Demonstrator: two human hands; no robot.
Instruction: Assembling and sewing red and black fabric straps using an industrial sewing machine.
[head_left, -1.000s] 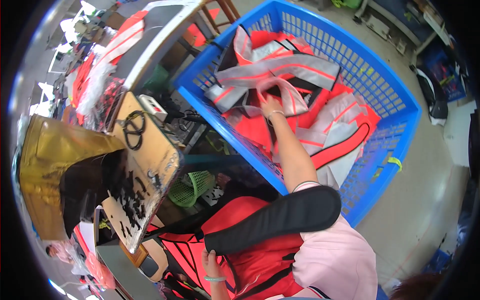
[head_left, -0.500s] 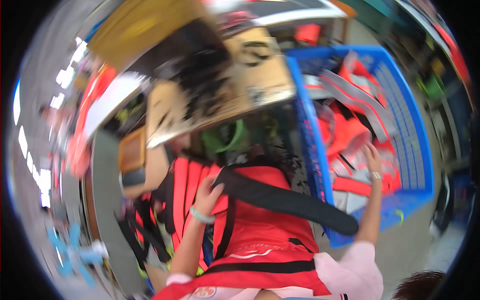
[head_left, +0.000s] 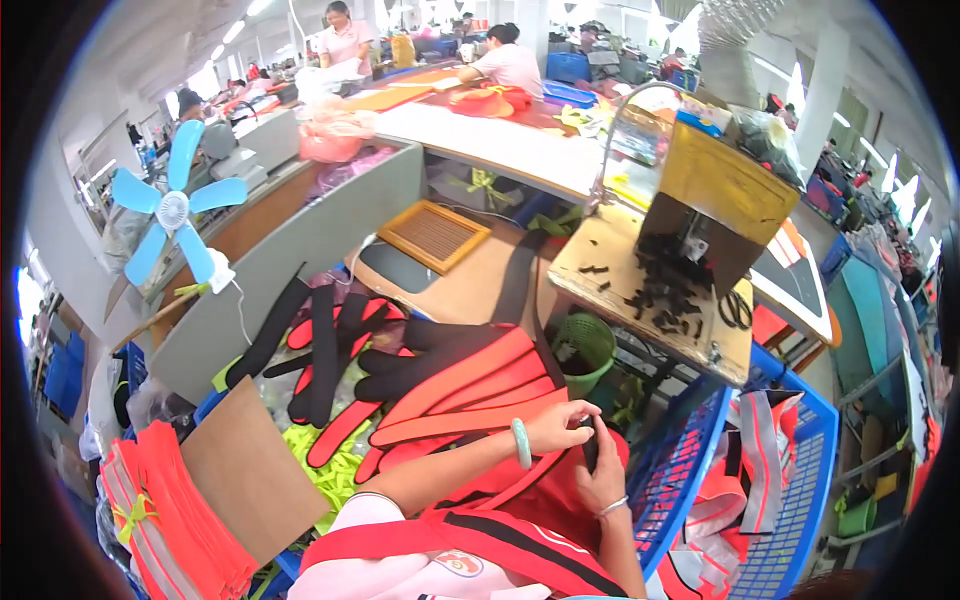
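My left hand, with a pale green bangle at the wrist, and my right hand, with a thin bracelet, are close together above my lap. Between them is a black fabric strap, seen nearly edge-on and partly covered by fingers. Both hands are closed on it. Beneath my arms lies a red apron with black trim. Left of the hands, coral-red strips with black edging lie fanned in a pile, beside several loose black straps.
A yellow-and-black machine stands on a wooden table strewn with black scraps. Below it is a green basket. At right, a blue crate holds reflective coral pieces. A cardboard sheet and a blue fan are at left.
The view has swung up and to the right. My right hand has left the blue crate and joined my left at the black strap, which no longer stretches across my lap.
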